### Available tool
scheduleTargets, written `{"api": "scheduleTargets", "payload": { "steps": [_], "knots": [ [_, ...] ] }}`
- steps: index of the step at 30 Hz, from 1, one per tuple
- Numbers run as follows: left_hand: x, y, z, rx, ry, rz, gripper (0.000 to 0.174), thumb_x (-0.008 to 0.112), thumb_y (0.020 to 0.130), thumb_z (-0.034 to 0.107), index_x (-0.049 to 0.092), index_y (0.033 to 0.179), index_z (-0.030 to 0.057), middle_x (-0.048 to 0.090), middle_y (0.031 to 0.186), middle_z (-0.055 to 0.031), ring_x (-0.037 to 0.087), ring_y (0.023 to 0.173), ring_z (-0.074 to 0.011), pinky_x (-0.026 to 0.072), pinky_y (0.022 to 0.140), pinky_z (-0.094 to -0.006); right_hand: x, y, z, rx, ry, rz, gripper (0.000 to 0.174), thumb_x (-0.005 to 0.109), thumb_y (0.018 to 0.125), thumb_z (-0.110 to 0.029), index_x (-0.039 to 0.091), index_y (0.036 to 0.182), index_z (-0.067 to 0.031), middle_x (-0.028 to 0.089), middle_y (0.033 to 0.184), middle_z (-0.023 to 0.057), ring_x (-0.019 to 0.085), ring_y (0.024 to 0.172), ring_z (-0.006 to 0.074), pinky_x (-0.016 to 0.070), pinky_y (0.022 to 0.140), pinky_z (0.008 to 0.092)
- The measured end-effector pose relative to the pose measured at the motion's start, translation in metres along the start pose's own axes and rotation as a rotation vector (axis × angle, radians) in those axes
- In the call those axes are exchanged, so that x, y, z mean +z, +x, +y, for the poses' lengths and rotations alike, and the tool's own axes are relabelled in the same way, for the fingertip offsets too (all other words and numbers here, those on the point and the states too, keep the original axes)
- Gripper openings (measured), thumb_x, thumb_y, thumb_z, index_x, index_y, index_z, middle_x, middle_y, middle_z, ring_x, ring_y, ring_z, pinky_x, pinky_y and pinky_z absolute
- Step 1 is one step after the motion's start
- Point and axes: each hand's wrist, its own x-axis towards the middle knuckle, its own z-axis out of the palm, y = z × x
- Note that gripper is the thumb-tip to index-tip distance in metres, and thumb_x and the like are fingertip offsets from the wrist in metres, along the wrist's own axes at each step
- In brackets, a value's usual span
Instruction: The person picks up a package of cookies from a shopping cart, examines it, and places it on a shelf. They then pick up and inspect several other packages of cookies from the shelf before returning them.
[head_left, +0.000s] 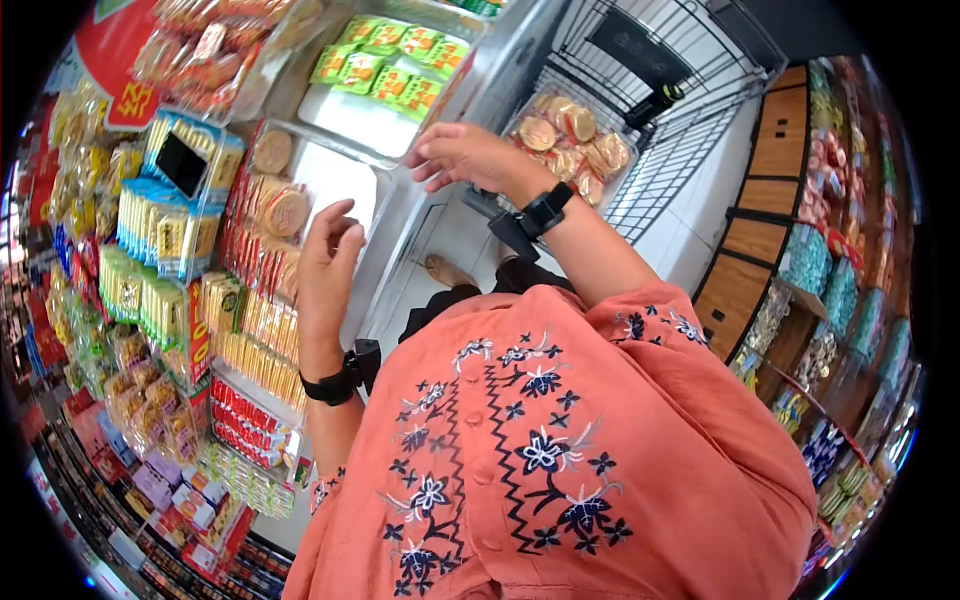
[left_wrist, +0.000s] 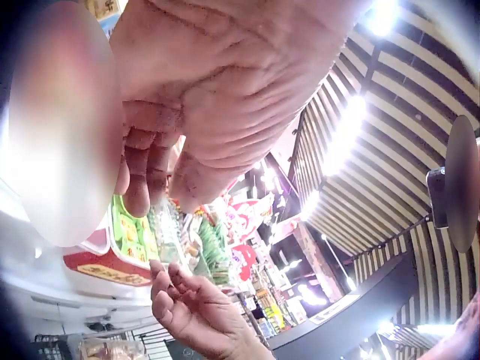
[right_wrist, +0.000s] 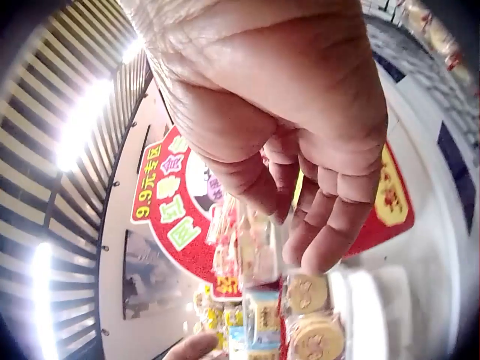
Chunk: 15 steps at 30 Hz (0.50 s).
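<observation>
My left hand (head_left: pixel 330 255) hovers over the display bin beside a row of round, clear-wrapped biscuits (head_left: pixel 284 212). Its fingers are loosely bent with nothing between them. Over the near edge of the bin, my right hand (head_left: pixel 465 158) hangs with relaxed fingers and holds nothing. A white bin floor (head_left: pixel 340 185) shows between the two hands. Beyond it sits a tray section with green and orange packets (head_left: pixel 390 65). In the right wrist view, the wrapped biscuits (right_wrist: pixel 315 337) appear below the fingertips of my right hand (right_wrist: pixel 300 172).
To the right stands a wire shopping cart (head_left: pixel 690 130) with a plastic tub of wrapped round biscuits (head_left: pixel 575 140) in it. Blue-and-white cracker packs (head_left: pixel 165 225) and other snacks fill the left. A black device (head_left: pixel 181 164) leans on them. Shelves with wooden cabinets (head_left: pixel 765 180) line the right.
</observation>
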Motion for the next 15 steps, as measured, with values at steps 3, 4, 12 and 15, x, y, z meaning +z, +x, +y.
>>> {"api": "scheduleTargets", "payload": {
  "steps": [3,4,12,15],
  "knots": [
    [0.025,0.006,0.009,-0.077,0.059,-0.078,0.031,0.06,0.101,0.012,0.058,0.127,-0.0032,0.064,0.102,-0.0038,0.059,0.089,-0.0106,0.049,0.081,-0.0243,-0.06,-0.026,0.009,-0.049,0.056,0.157,0.026,0.064,0.096,-0.017,0.059,0.114,0.0009,0.067,0.111,0.0156,0.069,0.094,0.0245,0.06,0.08,0.0392],
    [0.031,0.008,0.013,-0.093,0.078,-0.099,0.031,0.06,0.101,0.013,0.059,0.127,-0.0036,0.065,0.102,-0.0044,0.059,0.089,-0.0108,0.0494,0.082,-0.0244,-0.081,-0.035,0.014,-0.058,0.067,0.233,0.028,0.063,0.097,-0.017,0.058,0.117,0.0013,0.066,0.112,0.0162,0.069,0.094,0.0248,0.06,0.081,0.0394],
    [0.058,0.028,0.007,-0.157,0.151,-0.177,0.035,0.061,0.1,0.025,0.062,0.127,0.0034,0.067,0.113,-0.0022,0.063,0.089,-0.0095,0.0465,0.076,-0.0238,-0.245,-0.079,0.072,-0.058,0.322,0.756,0.014,0.061,0.096,-0.012,0.059,0.105,-0.002,0.065,0.097,0.0106,0.067,0.087,0.0226,0.0605,0.075,0.0375],
    [0.066,0.036,0.002,-0.173,0.142,-0.204,0.035,0.061,0.1,0.025,0.061,0.127,0.0034,0.067,0.113,-0.0023,0.063,0.089,-0.0094,0.0466,0.076,-0.0237,-0.255,-0.087,0.081,0.026,0.239,0.862,0.016,0.063,0.093,-0.014,0.059,0.104,-0.0033,0.064,0.094,0.0082,0.067,0.083,0.0212,0.0607,0.069,0.0365]
  ]
}}
